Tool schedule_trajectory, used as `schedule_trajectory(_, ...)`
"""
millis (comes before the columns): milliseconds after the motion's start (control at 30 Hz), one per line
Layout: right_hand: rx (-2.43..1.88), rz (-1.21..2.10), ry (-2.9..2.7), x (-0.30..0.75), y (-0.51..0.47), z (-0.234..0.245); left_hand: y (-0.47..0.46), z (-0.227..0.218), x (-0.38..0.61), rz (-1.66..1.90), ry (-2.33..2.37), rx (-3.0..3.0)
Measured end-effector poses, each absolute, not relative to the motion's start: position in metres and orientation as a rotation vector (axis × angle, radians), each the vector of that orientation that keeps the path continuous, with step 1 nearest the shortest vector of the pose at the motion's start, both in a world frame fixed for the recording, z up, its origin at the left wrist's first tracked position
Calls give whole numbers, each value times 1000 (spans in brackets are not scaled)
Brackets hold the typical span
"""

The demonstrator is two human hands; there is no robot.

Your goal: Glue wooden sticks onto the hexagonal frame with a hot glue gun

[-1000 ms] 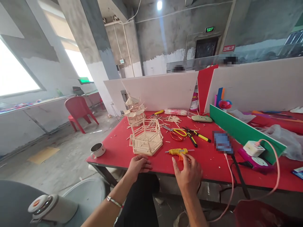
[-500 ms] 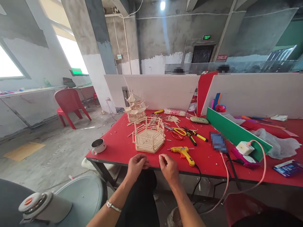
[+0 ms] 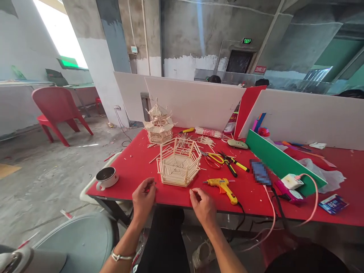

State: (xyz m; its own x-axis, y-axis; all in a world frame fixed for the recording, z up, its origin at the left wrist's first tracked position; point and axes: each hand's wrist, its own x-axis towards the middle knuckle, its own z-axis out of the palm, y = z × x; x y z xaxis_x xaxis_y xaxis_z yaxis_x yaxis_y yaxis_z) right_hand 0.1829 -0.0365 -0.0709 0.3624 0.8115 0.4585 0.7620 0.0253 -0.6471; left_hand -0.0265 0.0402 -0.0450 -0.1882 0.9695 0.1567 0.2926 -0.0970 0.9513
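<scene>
My left hand [image 3: 144, 197] hovers over the table's front edge, left of an open hexagonal frame of thin wooden sticks [image 3: 179, 165]. Its fingers are curled and pinched together; I cannot make out anything in them. My right hand [image 3: 203, 204] hangs near the same edge, in front of the frame's right side, thumb and forefinger brought together, contents too small to tell. A yellow hot glue gun [image 3: 223, 188] lies right of it, nozzle pointing left. Behind the frame stands a small tiered pagoda of sticks [image 3: 159, 123], with loose sticks [image 3: 206, 141] nearby.
Yellow-handled pliers [image 3: 233, 163] and red-and-yellow-handled tools [image 3: 215, 158] lie on the red table [image 3: 127, 163]. An enamel mug [image 3: 107, 178] stands at the left corner. A phone [image 3: 260, 172], power strip [image 3: 291, 192] and green board [image 3: 284, 163] are on the right.
My left hand has moved left, away from my right hand, which stays near the edge with fingers still pinched. The view has tilted down and shifted; the stick frame remains on the table.
</scene>
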Motion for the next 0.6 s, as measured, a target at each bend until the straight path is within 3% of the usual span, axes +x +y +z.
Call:
schedule_trajectory(133,-1751,-3,-1322,195,-39,-60,51,-41,-30,1304,1521,1561)
schedule_trajectory(300,-2080,-379,-1192,255,-57,-50,63,-44,-33,1259,1460,1692)
schedule_trajectory(600,-2420,203,-1105,312,-64,-56,56,-47,-24,1185,1623,1920)
